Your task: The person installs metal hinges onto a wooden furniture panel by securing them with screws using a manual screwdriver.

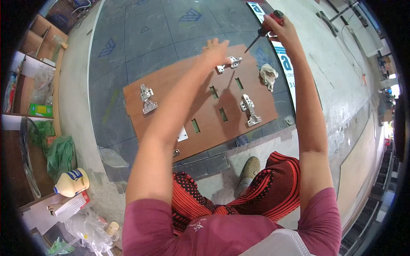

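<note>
A brown wooden panel (200, 106) lies on the floor with several narrow slots cut in it. Metal hinges rest on it: one at the left (146, 99), one at the right (249, 110) and one at the far edge (229, 63). My left hand (217, 52) presses down beside the far hinge, fingers bent. My right hand (282, 26) is raised above the panel's far right corner, gripping a red-handled screwdriver (268, 26) whose tip points down toward the far hinge. A small white plate (182, 135) sits partly hidden under my left arm.
A crumpled cloth (268, 75) lies at the panel's right edge. A grey printed sheet (141, 38) covers the floor under the panel. A glue bottle (71, 181), boxes and plastic bags sit at lower left beside wooden shelves (30, 64). My shoe (249, 170) is near the panel's front edge.
</note>
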The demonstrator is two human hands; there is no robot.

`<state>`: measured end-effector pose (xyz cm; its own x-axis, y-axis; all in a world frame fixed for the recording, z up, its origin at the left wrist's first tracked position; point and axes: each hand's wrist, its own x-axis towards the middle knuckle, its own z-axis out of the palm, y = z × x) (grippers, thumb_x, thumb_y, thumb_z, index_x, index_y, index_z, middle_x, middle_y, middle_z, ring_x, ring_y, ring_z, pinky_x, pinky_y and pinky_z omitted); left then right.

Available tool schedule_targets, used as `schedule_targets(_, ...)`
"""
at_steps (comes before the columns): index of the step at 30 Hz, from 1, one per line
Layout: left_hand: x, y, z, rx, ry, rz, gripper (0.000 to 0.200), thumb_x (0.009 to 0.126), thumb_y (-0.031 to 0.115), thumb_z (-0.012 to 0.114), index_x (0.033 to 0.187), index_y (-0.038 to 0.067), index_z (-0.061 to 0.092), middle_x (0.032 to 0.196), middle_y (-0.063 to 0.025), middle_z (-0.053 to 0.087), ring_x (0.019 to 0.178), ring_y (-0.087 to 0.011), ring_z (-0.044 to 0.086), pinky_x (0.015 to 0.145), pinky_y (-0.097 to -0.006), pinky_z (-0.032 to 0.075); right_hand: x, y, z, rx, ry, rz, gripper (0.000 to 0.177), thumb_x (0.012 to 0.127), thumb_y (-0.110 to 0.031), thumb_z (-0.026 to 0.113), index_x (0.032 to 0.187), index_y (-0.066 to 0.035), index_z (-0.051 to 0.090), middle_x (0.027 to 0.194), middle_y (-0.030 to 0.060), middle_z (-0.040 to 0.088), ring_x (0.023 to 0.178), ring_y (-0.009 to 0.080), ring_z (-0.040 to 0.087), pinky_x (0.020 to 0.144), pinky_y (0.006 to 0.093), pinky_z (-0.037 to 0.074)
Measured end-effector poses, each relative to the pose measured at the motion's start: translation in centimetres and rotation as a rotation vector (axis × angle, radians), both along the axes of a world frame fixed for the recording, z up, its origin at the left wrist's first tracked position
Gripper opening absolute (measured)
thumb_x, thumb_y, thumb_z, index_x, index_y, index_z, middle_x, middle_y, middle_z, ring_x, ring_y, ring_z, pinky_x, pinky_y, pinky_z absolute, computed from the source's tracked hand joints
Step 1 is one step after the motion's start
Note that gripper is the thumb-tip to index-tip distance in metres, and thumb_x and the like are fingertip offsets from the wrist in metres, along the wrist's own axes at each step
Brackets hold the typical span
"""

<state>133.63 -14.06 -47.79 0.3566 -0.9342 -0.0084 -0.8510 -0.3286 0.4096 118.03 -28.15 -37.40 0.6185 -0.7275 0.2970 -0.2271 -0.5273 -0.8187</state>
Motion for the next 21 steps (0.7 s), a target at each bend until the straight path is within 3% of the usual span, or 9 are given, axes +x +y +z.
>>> schedule_targets(4, -1.7, -2.4, -8.2, -0.076, -0.024, -0.072, 0.061, 0.073, 0.027, 0.074, 0.127, 0.012, 0.050, 0.127, -0.0189, 0.045, 0.120, -0.0382, 0.042, 0.097, -0.0489, 0.038, 0.3, 0.9, -0.8, 0.080, 0.032, 0.029, 0.045, 0.084, -0.045, 0.065, 0.101, -0.004, 0.058, 0.086, 0.0054, 0.064, 0.067, 0.0096, 0.059, 0.058, 0.0243, 0.052)
schedule_targets(6, -1.7, -2.4, -9.2, -0.105, -0.011, 0.013, 0.047, 0.077, 0.027, 0.071, 0.117, 0.009, 0.054, 0.124, -0.0157, 0.049, 0.117, -0.0375, 0.046, 0.095, -0.0499, 0.040, 1.0, 0.8, -2.1, 0.074, 0.028, 0.002, 0.041, 0.082, -0.039, 0.067, 0.098, -0.002, 0.059, 0.080, 0.0057, 0.065, 0.064, 0.0110, 0.061, 0.055, 0.0252, 0.052)
schedule_targets(12, -2.0, -3.5, -11.2, -0.113, -0.054, 0.085, 0.029, 0.081, 0.021, 0.065, 0.107, 0.007, 0.061, 0.115, -0.0141, 0.055, 0.111, -0.0346, 0.050, 0.092, -0.0481, 0.042, 1.7, 2.7, -3.8, 0.118, 0.086, 0.013, 0.044, 0.081, -0.043, 0.067, 0.096, -0.002, 0.057, 0.077, 0.0084, 0.064, 0.061, 0.0130, 0.062, 0.055, 0.0262, 0.050)
schedule_targets(19, -1.7, -4.1, -12.0, -0.153, -0.140, 0.092, 0.018, 0.084, 0.020, 0.062, 0.096, 0.008, 0.066, 0.106, -0.0145, 0.058, 0.105, -0.0349, 0.052, 0.087, -0.0461, 0.044, 2.6, 2.7, -4.4, 0.065, 0.137, 0.008, 0.048, 0.080, -0.046, 0.066, 0.094, -0.001, 0.055, 0.076, 0.0114, 0.064, 0.059, 0.0175, 0.063, 0.057, 0.0288, 0.049)
schedule_targets(21, -1.7, -4.0, -11.6, -0.104, -0.107, 0.087, 0.019, 0.085, 0.014, 0.053, 0.097, 0.008, 0.067, 0.110, -0.0127, 0.057, 0.109, -0.0323, 0.051, 0.089, -0.0475, 0.043, 2.8, 2.8, -4.6, 0.058, 0.148, 0.015, 0.048, 0.080, -0.046, 0.066, 0.094, -0.001, 0.055, 0.076, 0.0129, 0.065, 0.060, 0.0187, 0.064, 0.058, 0.0298, 0.049)
